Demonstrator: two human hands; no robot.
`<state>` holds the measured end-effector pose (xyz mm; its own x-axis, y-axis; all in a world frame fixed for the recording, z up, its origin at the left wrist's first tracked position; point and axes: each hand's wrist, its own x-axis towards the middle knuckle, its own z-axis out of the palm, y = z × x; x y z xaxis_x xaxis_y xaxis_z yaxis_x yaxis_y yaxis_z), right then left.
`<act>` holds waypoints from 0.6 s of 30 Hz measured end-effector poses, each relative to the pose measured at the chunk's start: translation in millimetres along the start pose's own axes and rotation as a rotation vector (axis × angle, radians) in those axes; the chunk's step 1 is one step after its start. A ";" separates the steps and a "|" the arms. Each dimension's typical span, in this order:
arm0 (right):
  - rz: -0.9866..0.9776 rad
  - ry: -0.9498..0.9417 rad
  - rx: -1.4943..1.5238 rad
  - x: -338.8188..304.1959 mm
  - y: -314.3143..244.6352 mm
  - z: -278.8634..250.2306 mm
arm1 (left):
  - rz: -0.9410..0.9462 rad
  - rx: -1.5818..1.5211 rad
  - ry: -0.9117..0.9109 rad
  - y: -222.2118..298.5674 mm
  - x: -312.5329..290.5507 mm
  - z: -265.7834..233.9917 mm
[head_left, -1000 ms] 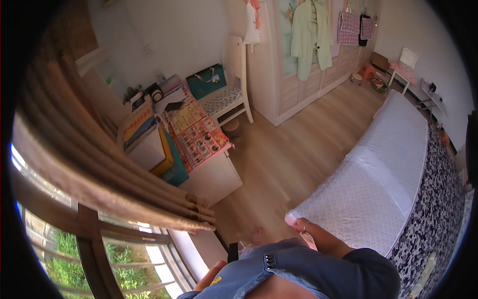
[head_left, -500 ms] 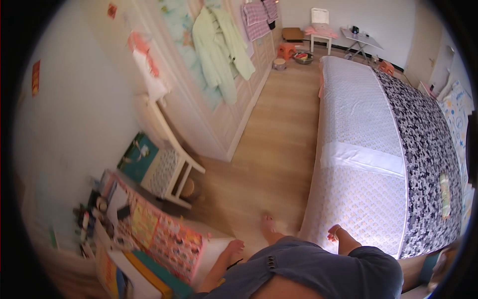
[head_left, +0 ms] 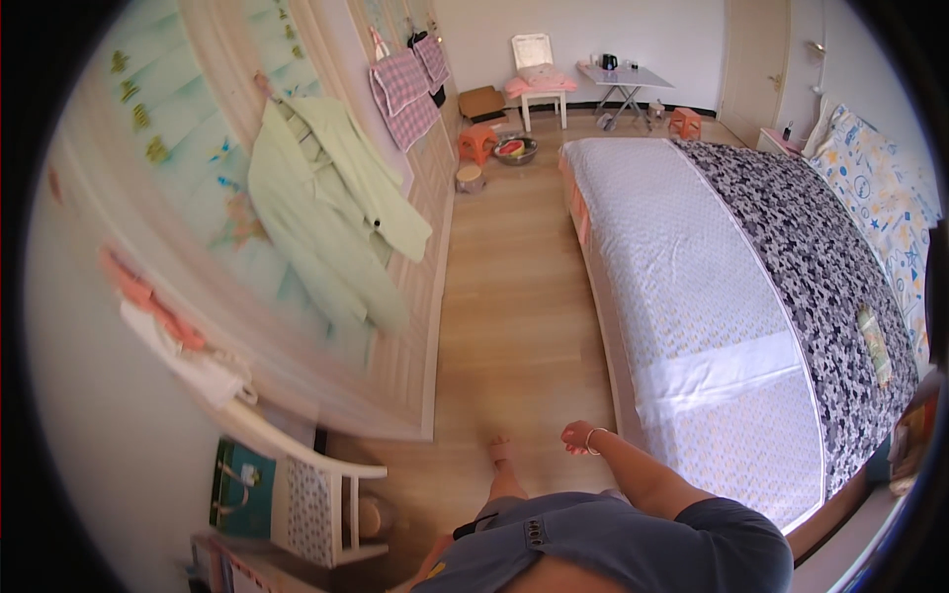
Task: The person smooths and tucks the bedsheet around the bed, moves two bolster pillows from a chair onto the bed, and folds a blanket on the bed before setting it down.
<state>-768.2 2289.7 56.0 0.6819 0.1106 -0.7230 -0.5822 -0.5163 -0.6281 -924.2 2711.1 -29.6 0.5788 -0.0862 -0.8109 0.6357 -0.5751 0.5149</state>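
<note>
My right hand, with a bracelet at its wrist, hangs over the wood floor beside the near left corner of the bed. Its fingers are loosely curled and nothing shows in them. Of my left arm only a sliver shows at the lower edge, beside my dark blue shirt; the left hand itself is out of sight. A bare foot is on the floor ahead of me.
Left stands a white chair with a green bag. A pale green jacket hangs on the wardrobe. Farther off are an orange stool, a metal basin, another white chair and a folding table.
The view has moved forward and turned left, bringing the jacket and wardrobe closer. My right hand has swung forward and left off the bed's edge. My left hand has dropped out of view.
</note>
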 end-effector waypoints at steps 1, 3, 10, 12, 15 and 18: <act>-0.001 0.021 0.012 34.0 -1.1 -15.3 | 0.006 0.043 -0.004 9.8 21.9 -15.8; -0.104 0.036 -0.243 105.6 17.6 -36.9 | 0.008 0.127 -0.014 28.8 66.5 -51.8; 0.095 0.025 -0.226 176.9 31.5 -109.1 | -0.092 -0.080 -0.018 232.6 186.5 -192.8; 0.325 0.108 0.134 160.9 4.3 -128.7 | -0.114 -0.051 -0.009 293.0 224.6 -217.4; 0.362 0.217 0.190 172.8 45.7 -142.9 | -0.033 0.091 -0.095 395.2 300.3 -240.0; 0.780 0.063 0.564 179.8 24.5 -180.4 | 0.108 -0.014 -0.088 489.8 353.0 -235.4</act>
<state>-580.0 2143.7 -37.5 0.0260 -0.1450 -0.9891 -0.9976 0.0600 -0.0350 -288.3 2590.4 1.8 0.5976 -0.2181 -0.7716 0.5799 -0.5470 0.6038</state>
